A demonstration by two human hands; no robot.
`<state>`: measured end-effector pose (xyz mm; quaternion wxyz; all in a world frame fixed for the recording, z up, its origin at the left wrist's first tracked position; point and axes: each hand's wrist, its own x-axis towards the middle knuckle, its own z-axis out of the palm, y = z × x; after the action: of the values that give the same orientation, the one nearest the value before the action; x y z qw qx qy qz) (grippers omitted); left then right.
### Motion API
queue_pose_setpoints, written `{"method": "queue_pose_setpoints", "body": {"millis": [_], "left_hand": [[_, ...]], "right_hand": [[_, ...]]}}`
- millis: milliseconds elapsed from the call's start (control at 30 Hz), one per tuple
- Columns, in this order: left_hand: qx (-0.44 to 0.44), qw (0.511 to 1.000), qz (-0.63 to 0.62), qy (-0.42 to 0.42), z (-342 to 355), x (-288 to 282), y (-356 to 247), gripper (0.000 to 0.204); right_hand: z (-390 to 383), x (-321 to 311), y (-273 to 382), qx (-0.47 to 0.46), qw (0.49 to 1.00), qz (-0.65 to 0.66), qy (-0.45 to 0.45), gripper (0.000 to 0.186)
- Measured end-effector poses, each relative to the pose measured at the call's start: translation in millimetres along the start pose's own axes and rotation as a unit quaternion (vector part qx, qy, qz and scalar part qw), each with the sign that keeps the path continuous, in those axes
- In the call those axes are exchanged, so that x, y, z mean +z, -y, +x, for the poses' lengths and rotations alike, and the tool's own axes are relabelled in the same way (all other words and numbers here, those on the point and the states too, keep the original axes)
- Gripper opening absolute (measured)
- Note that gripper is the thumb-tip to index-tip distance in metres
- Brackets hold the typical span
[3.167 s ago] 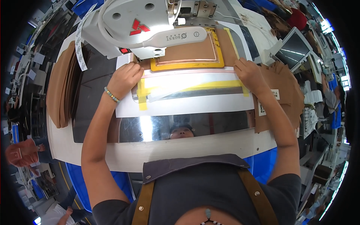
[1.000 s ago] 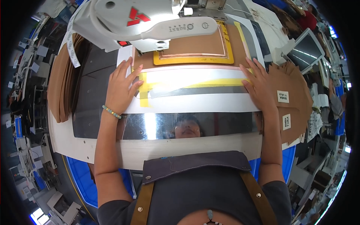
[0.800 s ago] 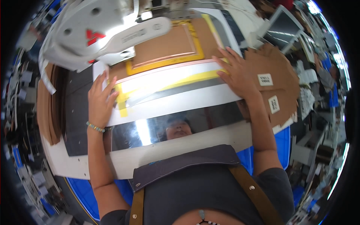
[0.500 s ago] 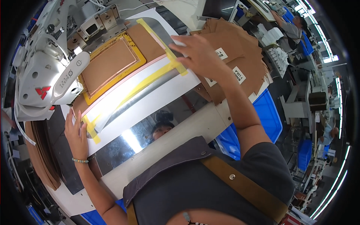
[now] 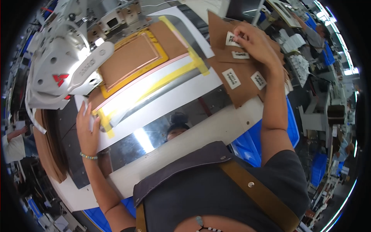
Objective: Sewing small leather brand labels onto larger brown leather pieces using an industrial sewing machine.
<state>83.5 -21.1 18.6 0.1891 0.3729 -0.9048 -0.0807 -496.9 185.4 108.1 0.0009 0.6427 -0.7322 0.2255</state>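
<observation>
My left hand (image 5: 87, 127) rests with fingers apart at the left end of a white sheet (image 5: 170, 92) with yellow tape (image 5: 201, 67). My right hand (image 5: 255, 46) pinches a brown piece (image 5: 216, 27) at a white label (image 5: 231, 39) atop a fanned pile of brown pieces (image 5: 247, 92), lifting its edge. Between my hands, left of the pile, a yellow rectangular frame (image 5: 162, 58) with copper-coloured inner edging surrounds brown material (image 5: 129, 63) beside the white machine head (image 5: 58, 77).
A stack of brown sheets (image 5: 50, 150) lies at left on the white table (image 5: 232, 116), beside a dark reflective plate (image 5: 185, 120). A monitor (image 5: 241, 9) stands behind the pile. Blue bins (image 5: 251, 143) sit below the table edge. Co-workers (image 5: 313, 34) (image 5: 15, 143) are at both sides.
The view has swung rightward. My right hand has left the taped sheet's edge and taken hold of a piece on the brown pile. My left hand stays at the sheet's left end.
</observation>
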Motion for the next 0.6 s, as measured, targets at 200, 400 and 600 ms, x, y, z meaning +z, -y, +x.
{"method": "queue_pose_setpoints", "body": {"millis": [200,400,600], "left_hand": [[0.041,0.998,0.031,0.028,21.9,-2.5,-2.9,0.049],[0.06,0.995,0.064,0.05,52.2,14.2,-8.6,0.048],[0.053,0.993,0.047,0.094,73.3,31.8,4.8,0.046]], "right_hand": [[100.4,74.2,93.2,-0.168,0.956,0.238,0.031,0.032],[160.8,178.6,182.9,-0.234,0.97,0.04,0.044,0.024],[151.6,223.6,189.7,-0.3,0.953,-0.033,-0.031,0.009]]}}
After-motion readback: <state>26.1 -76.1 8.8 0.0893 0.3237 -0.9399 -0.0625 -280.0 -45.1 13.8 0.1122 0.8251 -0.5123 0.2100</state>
